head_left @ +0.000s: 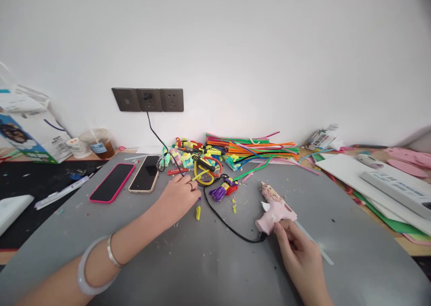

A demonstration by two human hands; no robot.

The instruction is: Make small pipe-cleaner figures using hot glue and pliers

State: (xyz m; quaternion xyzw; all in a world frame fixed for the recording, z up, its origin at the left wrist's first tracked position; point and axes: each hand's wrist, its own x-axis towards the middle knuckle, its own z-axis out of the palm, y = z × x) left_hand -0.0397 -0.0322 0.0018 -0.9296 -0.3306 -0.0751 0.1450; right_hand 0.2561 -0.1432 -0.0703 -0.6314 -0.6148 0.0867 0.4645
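My left hand (180,198), with a ring, reaches down at the front of a pile of colourful fuzzy pieces. Its fingers are curled together, and what they hold, if anything, is hidden beneath them. A purple and yellow pipe-cleaner figure (220,190) lies just right of it. Small yellow bits (198,213) are scattered close by. At the right, my right hand (301,254) has its thumb and bent fingers on a pink hot glue gun (273,214). The gun's nozzle points away to the upper left, and a clear glue stick (316,243) sticks out behind it.
A black cord (229,227) runs from the glue gun across the grey table. Two phones, one pink-edged (112,183) and one beige-edged (144,175), lie at the left. Bundled pipe cleaners (262,151) line the wall below the sockets (148,100). A drink cup (101,144) stands back left.
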